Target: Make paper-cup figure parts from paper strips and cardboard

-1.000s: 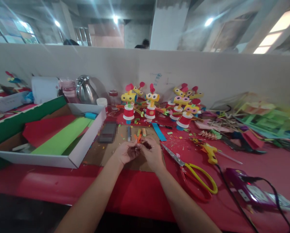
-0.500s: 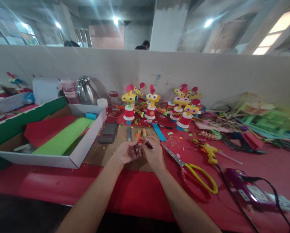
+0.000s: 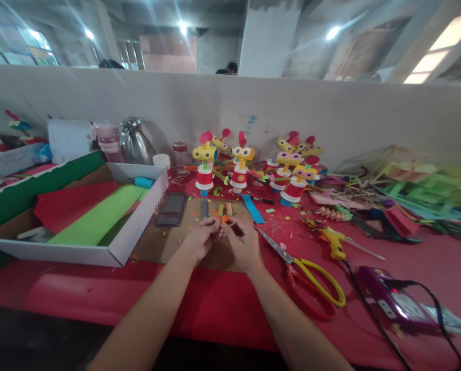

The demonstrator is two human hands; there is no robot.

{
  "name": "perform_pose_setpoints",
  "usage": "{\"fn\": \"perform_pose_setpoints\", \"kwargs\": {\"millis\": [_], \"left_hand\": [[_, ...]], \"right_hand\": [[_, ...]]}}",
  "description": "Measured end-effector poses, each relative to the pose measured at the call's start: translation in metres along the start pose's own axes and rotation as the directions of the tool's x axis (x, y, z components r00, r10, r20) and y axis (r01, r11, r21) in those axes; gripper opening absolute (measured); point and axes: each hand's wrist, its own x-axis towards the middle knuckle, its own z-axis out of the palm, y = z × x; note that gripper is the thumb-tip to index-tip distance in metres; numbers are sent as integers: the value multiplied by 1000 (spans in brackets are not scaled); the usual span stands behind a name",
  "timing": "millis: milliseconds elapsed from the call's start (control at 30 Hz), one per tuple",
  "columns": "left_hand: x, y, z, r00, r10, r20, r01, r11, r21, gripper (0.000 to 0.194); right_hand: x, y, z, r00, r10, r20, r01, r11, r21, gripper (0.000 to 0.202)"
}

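Over a brown cardboard sheet (image 3: 164,246), my left hand (image 3: 201,238) and my right hand (image 3: 242,242) meet, their fingertips pinched together. Between them is a small orange paper strip (image 3: 224,219), which looks folded; part of it is hidden by my fingers. Just beyond the fingertips lie small folded paper pieces (image 3: 229,208) in green and orange. A grey stick-like thing (image 3: 205,208) rests on the sheet behind my left hand. To the right of my right hand, a blue paper strip (image 3: 252,208) lies near large scissors (image 3: 292,260) with yellow and red handles.
Several paper-cup figures (image 3: 205,178) stand at the back by a low wall. On the left is a white box (image 3: 114,252) holding red and green paper. A yellow glue gun (image 3: 334,245), a purple power unit (image 3: 398,304) and its cable lie at right. A steel jug (image 3: 137,144) stands behind the box.
The orange strip now shows spread out to both sides of my fingertips, where before it stood upright. My left fingers have closed in more. The view has shifted slightly.
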Motion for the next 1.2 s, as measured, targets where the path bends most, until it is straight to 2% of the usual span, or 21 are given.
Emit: {"fn": "perform_pose_setpoints", "kwargs": {"millis": [167,233,467,667,933,1200], "left_hand": [[-2,0,-1,993,120,0,-119,986,115,24],[-1,0,-2,989,146,3,-145,980,136,26],[-2,-2,-1,996,86,8,-87,985,146,26],[-7,4,4,999,54,4,-54,990,130,26],[-3,0,4,996,86,-5,-84,983,163,21],[-1,-5,7,990,140,18,-141,979,146,26]], "right_hand": [[-1,4,3,988,138,66,-145,981,126,15],[-1,8,4,981,183,57,-190,968,164,16],[4,18,1,958,287,-9,-281,943,178,17],[6,14,-1,950,312,7,-308,936,170,17],[6,18,0,947,320,-8,-316,938,144,19],[6,23,0,949,315,29,-316,941,118,24]]}}
